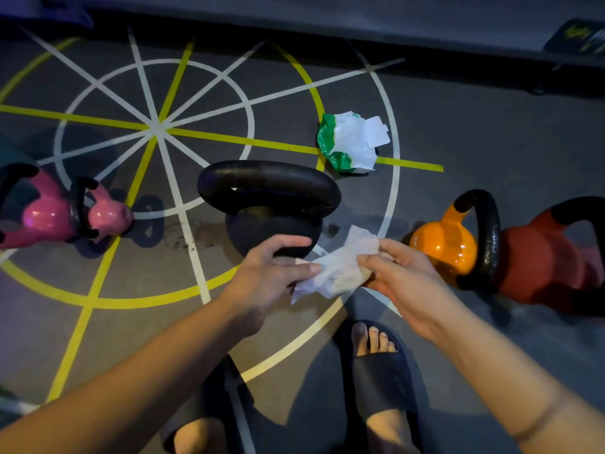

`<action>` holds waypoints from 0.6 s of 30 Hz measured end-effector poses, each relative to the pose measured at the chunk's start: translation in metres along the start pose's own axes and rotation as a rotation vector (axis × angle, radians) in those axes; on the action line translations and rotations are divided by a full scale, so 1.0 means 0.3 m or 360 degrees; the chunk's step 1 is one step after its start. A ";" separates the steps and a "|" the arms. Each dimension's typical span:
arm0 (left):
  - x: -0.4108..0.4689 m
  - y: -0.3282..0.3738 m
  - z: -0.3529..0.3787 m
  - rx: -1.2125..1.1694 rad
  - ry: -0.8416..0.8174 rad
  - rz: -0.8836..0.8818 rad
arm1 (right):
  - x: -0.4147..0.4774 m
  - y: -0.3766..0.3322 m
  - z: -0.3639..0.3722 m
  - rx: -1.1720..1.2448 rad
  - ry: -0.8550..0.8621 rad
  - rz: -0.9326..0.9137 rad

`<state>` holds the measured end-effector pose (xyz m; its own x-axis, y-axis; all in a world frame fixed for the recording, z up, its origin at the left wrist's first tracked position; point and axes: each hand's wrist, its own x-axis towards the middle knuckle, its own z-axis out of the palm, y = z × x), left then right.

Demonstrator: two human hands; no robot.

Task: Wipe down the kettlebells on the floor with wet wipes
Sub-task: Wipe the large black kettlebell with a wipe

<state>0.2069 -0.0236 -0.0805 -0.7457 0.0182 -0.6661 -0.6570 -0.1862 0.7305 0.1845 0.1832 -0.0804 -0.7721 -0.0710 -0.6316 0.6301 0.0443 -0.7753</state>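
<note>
Holding: a crumpled wet wipe (337, 270), spread between both my hands, just in front of the black kettlebell (271, 224) and off its metal as far as I can see.
Left hand (268, 276): thumb and fingers curled, pinching the wipe's left edge.
Right hand (402, 276): fingers curled, pinching the wipe's right side.
Black kettlebell: upright on the floor (458, 126), straight ahead of my fingers, just beyond the wipe.
Handle (268, 178): its long axis runs left to right across me, on the bell's far, upper side.
Nearer hand: the left; its forefinger overlaps the bell's near face, though I cannot tell if it touches.
Next move, as I judge it: push the wipe forward and up onto the bell, left hand leading.
Right of the black kettlebell: orange kettlebell (442, 247), near; red kettlebell (540, 260) just beside that, further out.
Left of it: pink kettlebells (49, 217), well apart.
Beyond it, to the right: open wipes pack (350, 142).
</note>
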 end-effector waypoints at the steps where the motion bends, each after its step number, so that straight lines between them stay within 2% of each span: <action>1: 0.003 0.008 -0.006 0.0036 -0.0012 0.0092 | 0.004 -0.003 -0.006 -0.0020 0.0012 -0.0011; 3: 0.019 0.019 -0.021 0.0287 0.0047 0.0316 | 0.009 -0.012 -0.010 -0.0070 0.0044 -0.0036; 5: 0.038 0.022 -0.036 0.0755 0.0148 0.0495 | 0.008 -0.017 -0.008 -0.0134 0.0104 -0.0088; 7: 0.046 0.024 -0.042 0.1084 0.0217 0.0606 | 0.006 -0.017 -0.009 -0.0231 0.0118 -0.0244; 10: 0.051 0.031 -0.042 0.1361 0.0206 0.0783 | 0.010 -0.009 -0.013 -0.0590 0.0088 -0.0548; 12: 0.051 0.035 -0.045 0.1507 0.0228 0.0873 | 0.014 -0.003 -0.015 -0.0790 0.0168 -0.0621; 16: 0.047 0.040 -0.049 0.1537 0.0302 0.1043 | 0.023 -0.001 -0.007 -0.0759 0.0219 -0.0590; 18: 0.042 0.044 -0.048 0.1528 0.0273 0.1188 | 0.029 0.001 -0.007 -0.0861 0.0196 -0.0630</action>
<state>0.1904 -0.0401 -0.0814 -0.9972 0.0740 0.0048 0.0557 0.7045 0.7075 0.1778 0.1848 -0.0861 -0.9600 -0.0718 -0.2707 0.1926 0.5324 -0.8243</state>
